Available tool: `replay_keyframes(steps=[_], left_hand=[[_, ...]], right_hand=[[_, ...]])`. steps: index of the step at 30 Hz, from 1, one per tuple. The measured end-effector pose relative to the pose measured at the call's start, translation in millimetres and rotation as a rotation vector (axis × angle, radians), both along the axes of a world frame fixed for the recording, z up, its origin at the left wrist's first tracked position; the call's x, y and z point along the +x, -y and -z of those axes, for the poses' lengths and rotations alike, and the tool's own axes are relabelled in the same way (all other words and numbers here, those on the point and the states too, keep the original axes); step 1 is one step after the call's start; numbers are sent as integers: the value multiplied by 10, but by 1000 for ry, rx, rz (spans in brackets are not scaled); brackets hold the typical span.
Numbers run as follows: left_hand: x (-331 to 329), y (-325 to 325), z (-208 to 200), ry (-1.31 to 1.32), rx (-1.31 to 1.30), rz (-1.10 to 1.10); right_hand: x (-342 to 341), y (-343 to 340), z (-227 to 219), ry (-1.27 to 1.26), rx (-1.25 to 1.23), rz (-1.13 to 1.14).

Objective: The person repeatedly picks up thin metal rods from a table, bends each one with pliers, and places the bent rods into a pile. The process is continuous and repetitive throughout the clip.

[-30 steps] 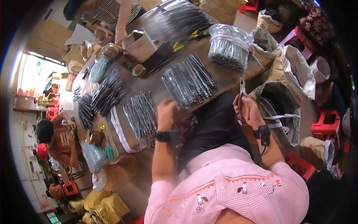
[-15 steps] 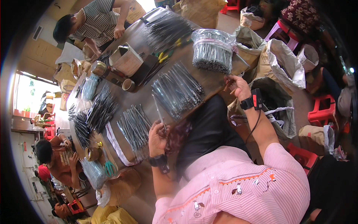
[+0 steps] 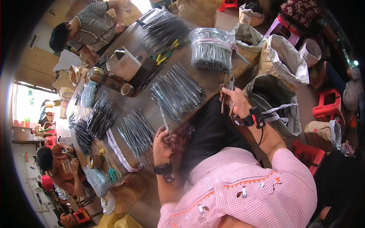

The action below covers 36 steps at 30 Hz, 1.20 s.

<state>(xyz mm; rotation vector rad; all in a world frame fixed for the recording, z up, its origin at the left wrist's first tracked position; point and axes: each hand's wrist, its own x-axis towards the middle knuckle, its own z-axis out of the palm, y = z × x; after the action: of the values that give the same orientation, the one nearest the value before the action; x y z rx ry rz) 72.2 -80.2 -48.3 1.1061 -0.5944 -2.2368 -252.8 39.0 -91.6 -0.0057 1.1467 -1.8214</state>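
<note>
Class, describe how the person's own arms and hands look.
The left hand and right hand wear no gloves. Short sleeves are striped pink and white. The left wristband is black; the right wristband is black and red, with a dark cable.

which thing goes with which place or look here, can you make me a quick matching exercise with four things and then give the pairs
Things
1. single pale strip
2. pliers
3. scissors
4. round bundle

Places and looks
A. teal-handled
B. held in the right hand
C. plastic-wrapped, with a pink band
D. held in the left hand

Right pairs: 1-D, 2-B, 3-A, 4-C
</note>
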Motion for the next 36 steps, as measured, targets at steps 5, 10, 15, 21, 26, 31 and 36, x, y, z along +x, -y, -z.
replay_keyframes(steps=[5,10,15,21,26,31,36], left_hand=[[-166,-121,-164,-23,-108,109],[-227,-224,-206,37,-155,133],[-303,-302,-148,-24,-166,215],[-464,-434,-193,-77,-197,287],[-575,-518,-297,-85,-285,311],[-611,-513,-365,-83,-408,275],[-570,-501,-387,-56,-443,253]], right_hand=[[-325,276,-179,76,-82,61],[-25,134,-258,63,-95,-172],[467,-96,-463,-6,-36,-294],[703,-121,-846,-233,-99,-352],[850,-143,-957,-441,-145,-312],[929,-156,-924,-551,-110,-286],[911,-146,-946,-556,-142,-276]])
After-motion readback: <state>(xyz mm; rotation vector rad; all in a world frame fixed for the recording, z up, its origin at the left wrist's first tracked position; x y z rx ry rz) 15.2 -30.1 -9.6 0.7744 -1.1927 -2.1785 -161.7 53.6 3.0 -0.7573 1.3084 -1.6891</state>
